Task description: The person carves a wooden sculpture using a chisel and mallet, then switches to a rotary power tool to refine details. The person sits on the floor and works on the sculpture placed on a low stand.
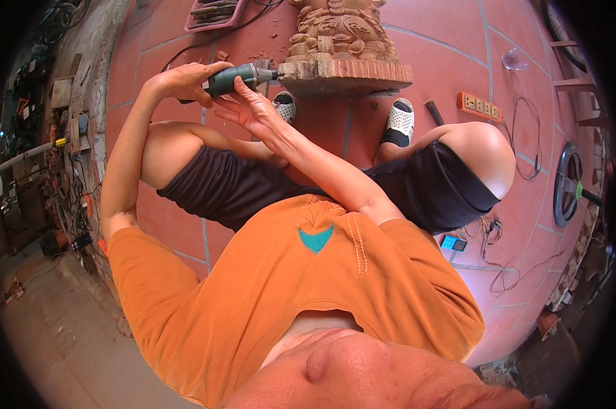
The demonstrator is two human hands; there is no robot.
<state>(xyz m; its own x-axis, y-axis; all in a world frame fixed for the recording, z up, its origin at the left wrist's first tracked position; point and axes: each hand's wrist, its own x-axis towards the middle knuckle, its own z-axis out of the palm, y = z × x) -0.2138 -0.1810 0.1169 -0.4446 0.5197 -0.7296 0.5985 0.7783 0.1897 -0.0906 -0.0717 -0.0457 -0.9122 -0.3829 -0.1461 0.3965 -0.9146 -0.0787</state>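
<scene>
A green handheld die grinder point(231, 80) lies level in front of me, its grey nose pointing right. My left hand point(185, 82) grips its rear end, fingers over the top and thumb below. Under its front part is my right hand point(254, 112), thumb against the body and fingers stretched out apart. The grinder's tip meets or nearly meets the left edge of a carved wooden statue's thick base point(345, 76); I cannot tell whether they touch. Carved rounded shapes cover the statue point(342, 34), whose top is cut off by the picture's edge.
A pink basket point(216, 15) of carving tools stands far left, with wood chips nearby. To the right are an orange power strip point(479, 106), a dark-handled tool point(432, 112), a clear cup point(514, 59) and a wheel point(568, 184). A small blue-screened device point(453, 243) lies beside cords.
</scene>
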